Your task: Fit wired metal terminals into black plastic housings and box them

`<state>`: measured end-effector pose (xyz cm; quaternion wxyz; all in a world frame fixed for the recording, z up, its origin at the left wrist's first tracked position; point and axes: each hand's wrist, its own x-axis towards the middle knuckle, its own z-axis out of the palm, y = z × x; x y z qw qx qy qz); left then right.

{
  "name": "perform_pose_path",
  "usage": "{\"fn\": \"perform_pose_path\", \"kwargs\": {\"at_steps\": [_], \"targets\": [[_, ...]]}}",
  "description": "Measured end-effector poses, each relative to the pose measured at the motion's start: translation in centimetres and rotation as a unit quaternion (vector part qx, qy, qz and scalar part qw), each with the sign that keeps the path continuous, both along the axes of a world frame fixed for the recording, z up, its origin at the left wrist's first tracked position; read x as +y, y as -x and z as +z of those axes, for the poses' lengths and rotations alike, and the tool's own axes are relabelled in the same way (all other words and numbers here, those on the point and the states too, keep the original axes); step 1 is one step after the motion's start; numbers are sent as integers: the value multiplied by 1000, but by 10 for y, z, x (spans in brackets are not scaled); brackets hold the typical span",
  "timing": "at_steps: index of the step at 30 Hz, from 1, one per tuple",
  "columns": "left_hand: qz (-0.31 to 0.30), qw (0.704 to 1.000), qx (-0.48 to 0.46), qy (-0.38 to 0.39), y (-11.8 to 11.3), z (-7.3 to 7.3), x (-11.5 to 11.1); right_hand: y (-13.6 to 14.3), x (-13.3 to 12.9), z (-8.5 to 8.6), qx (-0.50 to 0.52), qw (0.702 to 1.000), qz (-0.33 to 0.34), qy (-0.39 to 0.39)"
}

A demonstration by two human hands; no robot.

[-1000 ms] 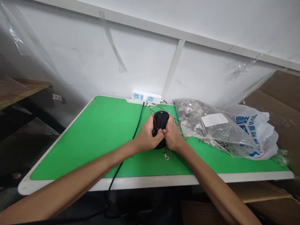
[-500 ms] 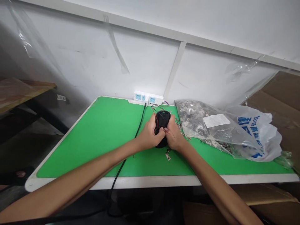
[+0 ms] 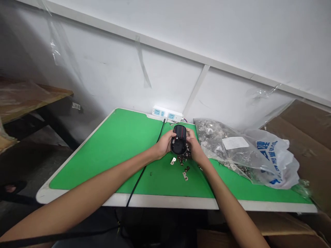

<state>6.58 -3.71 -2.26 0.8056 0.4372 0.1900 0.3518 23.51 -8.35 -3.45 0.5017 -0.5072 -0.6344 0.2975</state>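
Wood table (image 3: 60, 94), far left, apart from the rest. Green table (image 3: 103, 148), its broad left part giving the forearms room. Cable (image 3: 136, 184), black, running from the strip over the front edge, passing behind the left wrist. Left hand (image 3: 164, 144), curled on the case's left side, thumb over the rim, seemingly to steady it. Strip (image 3: 167, 113), white, against the wall, probably to suit the plug. Case (image 3: 178, 146), black, oval, held between both hands above the table's middle, open face up, likely so its inside shows; contact with the table cannot be told. Metal parts (image 3: 183, 159), loose beside and below it, within easy reach. Right hand (image 3: 194, 146), closed on the case's right side, fingertips partly hidden. Clear bag (image 3: 212, 134), full of metal parts, near the right hand. Printed bag (image 3: 280, 158), white. Carton (image 3: 292, 127), brown, far right.
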Motion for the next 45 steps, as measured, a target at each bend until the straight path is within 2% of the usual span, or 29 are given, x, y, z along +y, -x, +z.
{"fn": "perform_pose_path", "kwargs": {"at_steps": [2,5,8,11,18,21,25,27,30,34,40,45], "targets": [[-41,999,-6,24,2,1,1,-4,-2,7,30,998,-44,-30],[-78,996,-8,42,4,1,3,-9,-11,21,4,993,-92,-72],[-63,997,-21,38,2,-1,3,-10,-17,31,-44,994,-68,-71],[-33,999,-14,37,-2,-3,2,-6,-18,33,-71,994,-48,-66],[7,998,-10,64,-5,-4,2,-5,-17,33,-68,995,-48,-59],[20,997,-20,70,-5,1,-2,-9,-16,29,-15,999,-39,-22],[22,999,-45,18,-4,6,-9,-10,-13,24,135,990,-43,2],[30,998,-45,-30,-4,6,-11,-7,-13,23,167,986,-25,8],[46,993,-36,-103,-1,5,-11,-2,-16,25,160,985,45,46],[20,987,-3,-162,6,8,-11,2,-19,29,122,981,112,97],[26,974,3,-225,10,16,-17,-1,-22,32,87,979,145,110],[31,968,-2,-249,10,20,-21,-1,-23,32,62,980,162,96]]}}
